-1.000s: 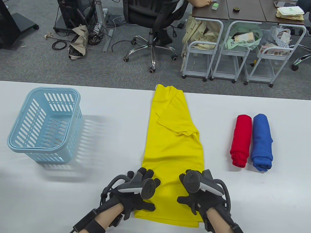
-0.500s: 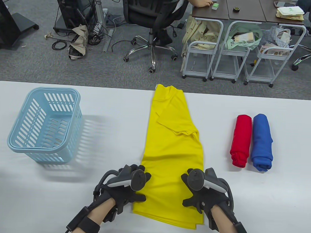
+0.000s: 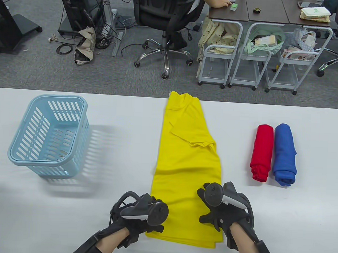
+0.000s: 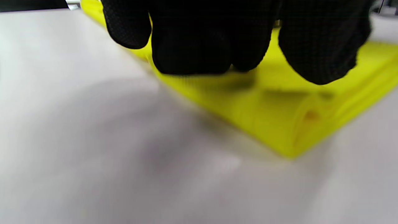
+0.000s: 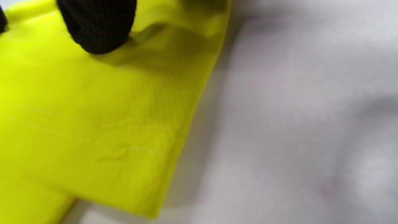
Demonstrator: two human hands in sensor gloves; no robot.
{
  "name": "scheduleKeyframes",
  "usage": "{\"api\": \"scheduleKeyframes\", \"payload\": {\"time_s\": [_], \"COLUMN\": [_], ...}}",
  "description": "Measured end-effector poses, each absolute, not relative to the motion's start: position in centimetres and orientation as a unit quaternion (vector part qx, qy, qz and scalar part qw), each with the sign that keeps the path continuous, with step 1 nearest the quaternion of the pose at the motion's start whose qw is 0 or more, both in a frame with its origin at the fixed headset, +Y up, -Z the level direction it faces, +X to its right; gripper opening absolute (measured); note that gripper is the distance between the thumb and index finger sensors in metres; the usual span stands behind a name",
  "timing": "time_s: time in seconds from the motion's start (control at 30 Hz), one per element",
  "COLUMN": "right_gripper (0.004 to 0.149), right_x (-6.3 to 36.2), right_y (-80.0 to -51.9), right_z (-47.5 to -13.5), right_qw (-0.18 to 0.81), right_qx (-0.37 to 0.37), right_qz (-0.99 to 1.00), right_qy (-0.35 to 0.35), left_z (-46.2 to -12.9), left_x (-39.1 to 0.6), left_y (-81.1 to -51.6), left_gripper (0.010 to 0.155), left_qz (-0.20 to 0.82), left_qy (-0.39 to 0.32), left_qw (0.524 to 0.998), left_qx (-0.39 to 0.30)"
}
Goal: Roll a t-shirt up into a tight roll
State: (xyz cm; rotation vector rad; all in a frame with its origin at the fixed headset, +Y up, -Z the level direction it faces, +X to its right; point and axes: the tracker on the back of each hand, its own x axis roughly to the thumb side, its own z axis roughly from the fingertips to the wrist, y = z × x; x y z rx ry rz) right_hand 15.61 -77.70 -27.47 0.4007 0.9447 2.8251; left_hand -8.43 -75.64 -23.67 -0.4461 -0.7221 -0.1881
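A yellow t-shirt, folded into a long narrow strip, lies flat on the white table and runs from the far edge towards me. My left hand is at the strip's near left corner. In the left wrist view its fingertips hang over the shirt's left edge, blurred and close to the cloth. My right hand rests on the near right part of the strip with its thumb spread. One right fingertip presses on the cloth. The tracker hides the left fingers in the table view.
A light blue slotted basket stands at the left of the table. A red rolled shirt and a blue rolled shirt lie side by side at the right. Beyond the table's far edge stand an office chair and carts.
My left hand has drawn back towards me, from the strip's left edge to its near left corner. The near hem has shifted a little. The right hand has hardly moved.
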Motion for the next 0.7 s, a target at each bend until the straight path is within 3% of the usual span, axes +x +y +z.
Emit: {"api": "scheduleKeyframes", "payload": {"time_s": [0.03, 0.23, 0.33, 0.43, 0.5, 0.7], "right_gripper": [0.092, 0.084, 0.066, 0.046, 0.052, 0.093], "right_x": [15.6, 15.8, 15.8, 14.7, 13.8, 11.6], "right_y": [-77.7, -75.0, -73.3, -73.4, -74.5, -75.6], "right_z": [-27.5, -26.4, -25.4, -24.8, -24.5, -22.8], "right_qw": [0.065, -0.045, 0.015, 0.073, 0.012, -0.137], "right_qx": [0.131, 0.074, 0.130, 0.198, 0.199, 0.207], "right_qz": [0.939, 0.968, 0.968, 0.947, 0.942, 0.927], "right_qy": [0.312, 0.233, 0.213, 0.243, 0.268, 0.280], "left_z": [-23.4, -23.2, -23.0, -22.8, -22.8, -23.0], "left_x": [-8.3, -8.2, -7.9, -7.6, -7.5, -7.4], "left_y": [-75.4, -75.4, -75.4, -75.5, -75.5, -75.5], "left_gripper": [0.067, 0.078, 0.081, 0.085, 0.085, 0.077], "left_qz": [-0.102, -0.121, -0.139, -0.164, -0.165, -0.158], "left_qy": [-0.353, -0.358, -0.359, -0.361, -0.361, -0.357], "left_qw": [0.910, 0.900, 0.897, 0.892, 0.891, 0.894], "left_qx": [-0.191, -0.217, -0.217, -0.218, -0.222, -0.221]}}
